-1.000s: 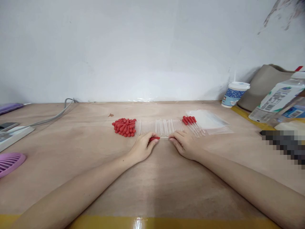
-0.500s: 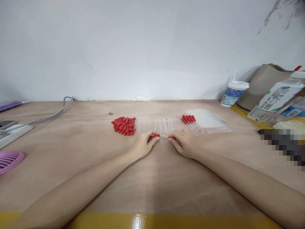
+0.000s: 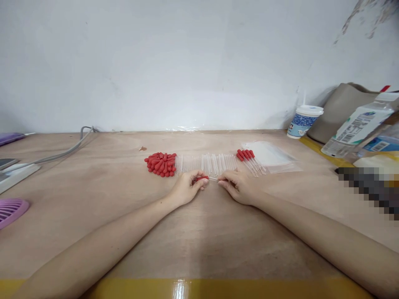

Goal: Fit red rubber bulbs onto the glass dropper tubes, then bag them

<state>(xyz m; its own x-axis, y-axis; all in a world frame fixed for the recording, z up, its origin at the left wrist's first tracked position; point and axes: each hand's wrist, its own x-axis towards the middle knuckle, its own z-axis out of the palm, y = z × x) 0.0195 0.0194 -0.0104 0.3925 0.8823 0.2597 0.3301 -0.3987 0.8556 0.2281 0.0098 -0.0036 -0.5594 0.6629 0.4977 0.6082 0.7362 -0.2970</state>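
My left hand [image 3: 188, 187] is closed around a red rubber dropper bulb [image 3: 202, 178], its open end facing right. Between the fingertips of my right hand [image 3: 235, 185] is a clear glass dropper tube [image 3: 213, 179], lying level with its left end at the mouth of the bulb. How far the tube sits inside cannot be made out. Just behind my hands runs a row of loose clear tubes [image 3: 215, 164]. A pile of red bulbs [image 3: 160, 164] lies to the left of the row. At the right, several tubes with red bulbs on them [image 3: 248, 157] lie side by side.
Clear plastic bags [image 3: 269, 155] lie behind the bulbed tubes. Farther right stand a paper cup with a straw [image 3: 304, 122], a tilted bottle [image 3: 355, 128] and a grey bin [image 3: 335, 110]. On the left are a cable [image 3: 67, 153], a white power strip [image 3: 20, 176] and a purple slatted object [image 3: 12, 211].
My right hand has come slightly closer to my left, and less of the tube shows between them. The whole view has shifted a little.
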